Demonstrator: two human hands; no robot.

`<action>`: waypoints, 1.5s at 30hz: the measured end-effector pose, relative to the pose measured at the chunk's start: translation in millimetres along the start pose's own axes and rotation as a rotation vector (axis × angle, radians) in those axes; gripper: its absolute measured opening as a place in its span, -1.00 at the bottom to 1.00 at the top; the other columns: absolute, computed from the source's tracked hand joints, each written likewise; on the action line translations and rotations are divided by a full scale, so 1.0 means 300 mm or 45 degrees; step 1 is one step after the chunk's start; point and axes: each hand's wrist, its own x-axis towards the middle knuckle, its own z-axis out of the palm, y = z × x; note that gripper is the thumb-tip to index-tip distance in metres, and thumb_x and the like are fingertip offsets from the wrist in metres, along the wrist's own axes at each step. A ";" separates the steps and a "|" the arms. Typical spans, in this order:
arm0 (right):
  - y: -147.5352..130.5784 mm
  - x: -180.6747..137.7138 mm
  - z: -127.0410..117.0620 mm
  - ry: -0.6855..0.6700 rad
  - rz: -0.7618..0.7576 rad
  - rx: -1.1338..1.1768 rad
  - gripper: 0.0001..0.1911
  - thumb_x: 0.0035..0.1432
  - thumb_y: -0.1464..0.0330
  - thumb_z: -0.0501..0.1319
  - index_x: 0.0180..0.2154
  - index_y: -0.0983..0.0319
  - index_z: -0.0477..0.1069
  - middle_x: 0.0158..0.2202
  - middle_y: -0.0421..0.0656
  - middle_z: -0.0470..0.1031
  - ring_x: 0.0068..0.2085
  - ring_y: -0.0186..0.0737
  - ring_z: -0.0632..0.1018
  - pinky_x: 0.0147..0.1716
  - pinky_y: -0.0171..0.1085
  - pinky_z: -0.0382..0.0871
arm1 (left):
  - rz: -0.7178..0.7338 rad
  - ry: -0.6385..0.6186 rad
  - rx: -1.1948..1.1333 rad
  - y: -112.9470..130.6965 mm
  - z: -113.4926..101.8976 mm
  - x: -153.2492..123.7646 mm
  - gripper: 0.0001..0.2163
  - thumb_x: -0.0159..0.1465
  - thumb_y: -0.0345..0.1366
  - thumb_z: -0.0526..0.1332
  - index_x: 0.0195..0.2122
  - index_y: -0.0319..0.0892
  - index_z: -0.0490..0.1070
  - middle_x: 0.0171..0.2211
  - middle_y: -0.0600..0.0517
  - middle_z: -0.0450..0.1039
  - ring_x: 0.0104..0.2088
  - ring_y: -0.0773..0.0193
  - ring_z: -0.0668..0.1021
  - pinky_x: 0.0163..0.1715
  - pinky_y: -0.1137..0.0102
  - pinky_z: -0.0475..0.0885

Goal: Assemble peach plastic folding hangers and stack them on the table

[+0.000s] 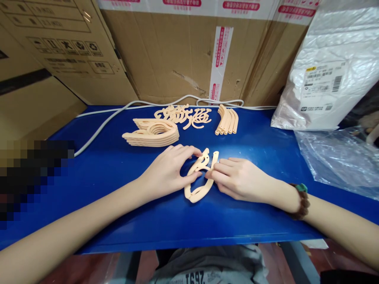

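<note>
A peach plastic hanger piece (199, 185) lies on the blue table (118, 205), held between both hands. My left hand (170, 170) grips its left side, fingers curled over the top near the hook part. My right hand (237, 177) pinches its right arm with closed fingertips. A bead bracelet sits on my right wrist.
Behind lie a stack of folded peach hangers (152, 133), a row of hook parts (185, 115) and a bundle of curved arms (227, 120). A white cable (103, 124) runs along the back. Cardboard boxes (183, 51) form the rear wall. Plastic bags (325, 71) sit at right.
</note>
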 end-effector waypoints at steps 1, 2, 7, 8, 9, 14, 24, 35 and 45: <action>-0.003 0.001 0.004 0.022 -0.006 -0.019 -0.79 0.35 0.41 -0.01 -0.12 0.28 0.38 -0.28 -0.13 0.50 -0.29 -0.23 0.42 -0.35 -0.23 0.14 | -0.003 -0.004 -0.042 0.000 0.002 0.000 -0.76 0.25 -0.24 0.23 -0.07 -0.12 0.36 -0.15 0.03 0.50 -0.16 0.17 0.51 -0.17 0.29 0.38; -0.006 0.002 0.006 0.038 -0.011 -0.038 -0.79 0.37 0.40 -0.01 -0.12 0.27 0.38 -0.29 -0.13 0.50 -0.30 -0.23 0.42 -0.36 -0.23 0.13 | -0.010 -0.004 -0.086 -0.001 0.003 0.000 -0.77 0.25 -0.27 0.22 -0.06 -0.11 0.36 -0.15 0.05 0.51 -0.18 0.20 0.52 -0.18 0.31 0.39; -0.007 0.006 0.002 0.092 0.025 -0.139 -0.79 0.36 0.37 0.02 -0.15 0.28 0.40 -0.35 -0.15 0.49 -0.36 -0.25 0.40 -0.37 -0.22 0.08 | -0.003 0.002 -0.170 -0.014 0.008 -0.001 -0.78 0.25 -0.36 0.21 -0.07 -0.08 0.37 -0.15 0.10 0.53 -0.19 0.27 0.55 -0.18 0.37 0.41; -0.005 0.006 -0.001 0.102 0.043 -0.148 -0.78 0.37 0.36 0.02 -0.17 0.28 0.41 -0.37 -0.15 0.49 -0.37 -0.26 0.39 -0.37 -0.22 0.07 | 0.008 0.002 -0.160 -0.019 0.007 -0.001 -0.79 0.25 -0.37 0.20 -0.08 -0.08 0.37 -0.15 0.10 0.53 -0.18 0.26 0.55 -0.17 0.37 0.40; -0.001 0.004 -0.004 0.108 0.066 -0.149 -0.76 0.37 0.34 0.01 -0.18 0.28 0.41 -0.38 -0.15 0.49 -0.38 -0.26 0.39 -0.37 -0.22 0.07 | 0.022 0.001 -0.145 -0.024 0.005 -0.001 -0.80 0.26 -0.37 0.20 -0.08 -0.08 0.38 -0.15 0.09 0.53 -0.17 0.25 0.54 -0.16 0.36 0.40; 0.017 -0.004 -0.006 0.088 0.257 -0.114 -0.71 0.37 0.28 0.02 -0.20 0.29 0.45 -0.39 -0.13 0.50 -0.39 -0.25 0.40 -0.35 -0.24 0.10 | 0.114 0.036 0.003 -0.058 -0.007 0.003 -0.83 0.35 -0.32 0.16 -0.04 -0.09 0.38 -0.09 0.05 0.52 -0.13 0.23 0.54 -0.14 0.35 0.38; 0.025 -0.005 -0.022 0.002 0.151 0.075 -0.56 0.41 0.17 -0.06 -0.33 0.26 0.44 -0.43 -0.15 0.49 -0.40 -0.28 0.39 -0.35 -0.28 0.11 | 0.215 0.112 0.285 -0.089 -0.003 0.009 -0.83 0.41 -0.34 0.07 -0.08 -0.16 0.42 -0.12 -0.02 0.55 -0.14 0.17 0.56 -0.12 0.28 0.40; 0.100 0.022 -0.045 0.065 0.370 -0.094 -0.66 0.38 0.26 -0.01 -0.22 0.28 0.47 -0.32 -0.09 0.52 -0.31 -0.22 0.44 -0.28 -0.26 0.17 | 0.306 0.176 0.425 -0.085 0.010 0.009 -0.81 0.42 -0.37 0.05 -0.08 -0.20 0.43 -0.19 -0.04 0.58 -0.19 0.17 0.58 -0.10 0.24 0.38; 0.249 0.240 -0.042 -0.016 0.441 -0.308 -0.68 0.33 0.29 0.03 -0.18 0.35 0.49 -0.19 0.03 0.50 -0.16 -0.06 0.44 -0.19 -0.15 0.15 | 0.301 0.174 0.471 -0.074 0.013 0.013 -0.80 0.42 -0.37 0.04 -0.10 -0.22 0.45 -0.23 -0.06 0.59 -0.20 0.17 0.58 -0.08 0.23 0.37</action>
